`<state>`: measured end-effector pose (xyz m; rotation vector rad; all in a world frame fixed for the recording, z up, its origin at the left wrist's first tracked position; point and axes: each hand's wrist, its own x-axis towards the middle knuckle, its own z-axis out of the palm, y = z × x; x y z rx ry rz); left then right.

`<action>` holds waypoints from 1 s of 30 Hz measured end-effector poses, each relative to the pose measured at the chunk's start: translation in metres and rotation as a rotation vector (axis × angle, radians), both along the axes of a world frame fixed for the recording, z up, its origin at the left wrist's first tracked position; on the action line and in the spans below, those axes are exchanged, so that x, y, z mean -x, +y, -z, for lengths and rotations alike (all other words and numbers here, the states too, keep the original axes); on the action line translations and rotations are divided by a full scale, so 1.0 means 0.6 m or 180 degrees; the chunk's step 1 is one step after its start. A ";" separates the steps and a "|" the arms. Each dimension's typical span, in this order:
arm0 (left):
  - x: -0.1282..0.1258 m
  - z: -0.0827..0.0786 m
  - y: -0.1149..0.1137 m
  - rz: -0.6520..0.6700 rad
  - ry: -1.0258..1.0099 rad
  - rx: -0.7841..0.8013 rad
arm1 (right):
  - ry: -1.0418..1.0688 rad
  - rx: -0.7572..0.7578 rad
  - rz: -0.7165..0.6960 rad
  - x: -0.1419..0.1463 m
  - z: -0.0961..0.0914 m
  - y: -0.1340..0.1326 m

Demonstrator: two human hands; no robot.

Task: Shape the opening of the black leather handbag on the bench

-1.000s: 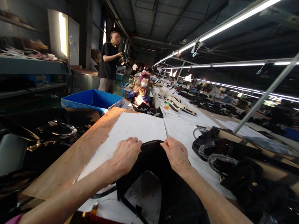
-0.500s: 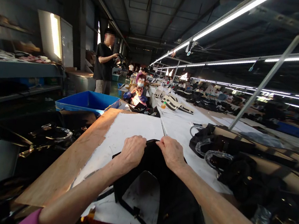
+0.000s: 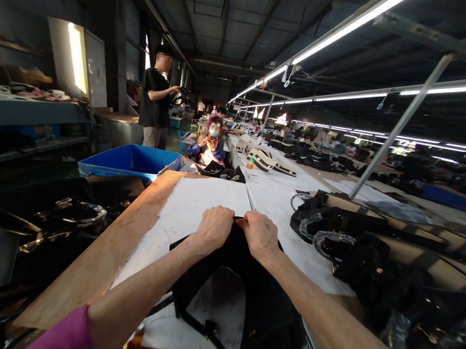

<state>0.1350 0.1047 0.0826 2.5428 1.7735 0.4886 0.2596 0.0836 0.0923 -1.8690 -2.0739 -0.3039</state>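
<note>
A black bag (image 3: 274, 314) stands on the paper-covered table right before me, an arched opening showing white paper through it. My left hand (image 3: 215, 225) pinches the far top edge of the bag, fingers curled. Close beside it, my right hand (image 3: 259, 236) grips the same edge, its fingertips almost touching the left hand's. A thin black strap (image 3: 205, 329) with a small fitting crosses the lower part of the opening. The bag's lower side fades into shadow, and my fingertips are partly hidden behind the edge.
White paper (image 3: 206, 194) covers the table over a brown board (image 3: 101, 259). Black bags with plastic-wrapped handles (image 3: 331, 243) stand at right; more dark pieces lie at left. Beyond are a blue bin (image 3: 127, 162), a seated person (image 3: 208, 149) and a standing person (image 3: 156, 101).
My two hands have drawn closer together along the bag's top edge, mainly by the left hand moving right. The whole view has shifted slightly, and more purple sleeve shows.
</note>
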 end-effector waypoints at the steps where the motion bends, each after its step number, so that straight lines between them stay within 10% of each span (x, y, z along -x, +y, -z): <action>1: 0.002 -0.002 0.002 -0.0024 -0.0025 0.0028 | 0.0009 0.0003 -0.0020 0.001 -0.003 -0.004; 10: 0.009 -0.017 0.028 0.0270 -0.0236 0.0320 | 0.0071 0.0143 0.0240 -0.054 -0.012 -0.089; 15: 0.014 -0.021 0.043 0.0819 -0.0328 0.0405 | 0.1036 0.1083 0.0332 -0.105 0.010 -0.081; 30: 0.035 -0.055 -0.010 0.1191 -0.0042 0.0398 | 0.0474 0.0933 -0.0134 -0.148 -0.029 -0.072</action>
